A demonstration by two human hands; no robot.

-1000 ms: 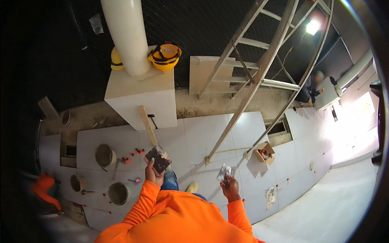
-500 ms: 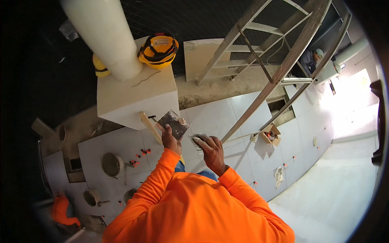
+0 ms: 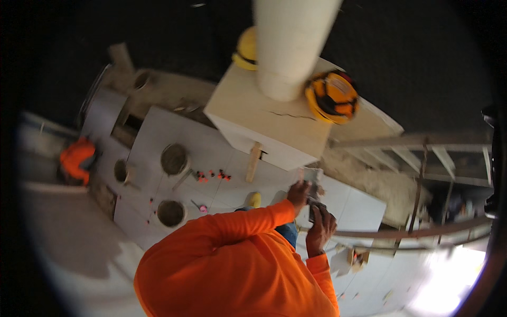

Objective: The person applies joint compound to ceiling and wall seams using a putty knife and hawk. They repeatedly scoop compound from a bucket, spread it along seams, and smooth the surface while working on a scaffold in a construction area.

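Note:
My left hand [image 3: 299, 195] grips a flat, squarish trowel [image 3: 315, 176] whose blade is smeared with pale paste. Close below it, my right hand [image 3: 321, 227] is closed round a small dark flat scraper-like piece [image 3: 315, 211], its exact kind blurred. That piece meets or nearly meets the trowel's near edge; I cannot tell which. Both hands are out in front of my orange sleeves, above large pale floor tiles [image 3: 364, 203].
A white column [image 3: 290, 47] rises from a boxed plinth [image 3: 253, 105] bearing yellow hard hats [image 3: 332, 98]. Buckets [image 3: 174, 158] and orange clips [image 3: 214, 176] lie leftward. A co-worker in orange [image 3: 77, 158] bends at far left. A metal ladder frame [image 3: 422, 142] and cardboard box [image 3: 359, 259] are rightward.
My view has swung left, so the column and plinth appear further right. My hands have come closer together, the right hand's piece now up against or near the trowel.

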